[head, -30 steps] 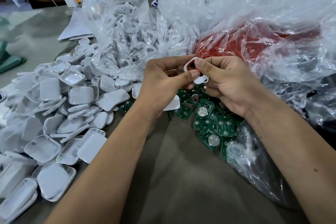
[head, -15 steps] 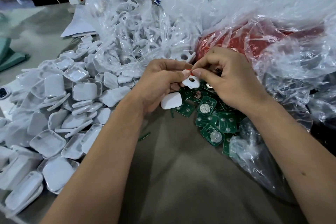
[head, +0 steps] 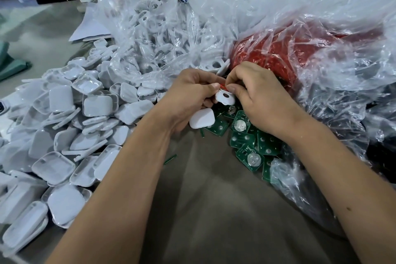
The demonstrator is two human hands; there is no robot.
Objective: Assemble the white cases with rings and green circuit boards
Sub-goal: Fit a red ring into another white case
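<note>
The left hand (head: 188, 96) and the right hand (head: 261, 96) together pinch a small white case part (head: 225, 98) between their fingertips; its holed face turns up toward the camera and its long axis runs left to right. A red ring (head: 223, 86) sits at its far edge. The left hand also holds a white case (head: 201, 121) under its palm. Compared with a moment ago, the part lies flatter and lower, just above the green circuit boards (head: 246, 146) under the right hand.
</note>
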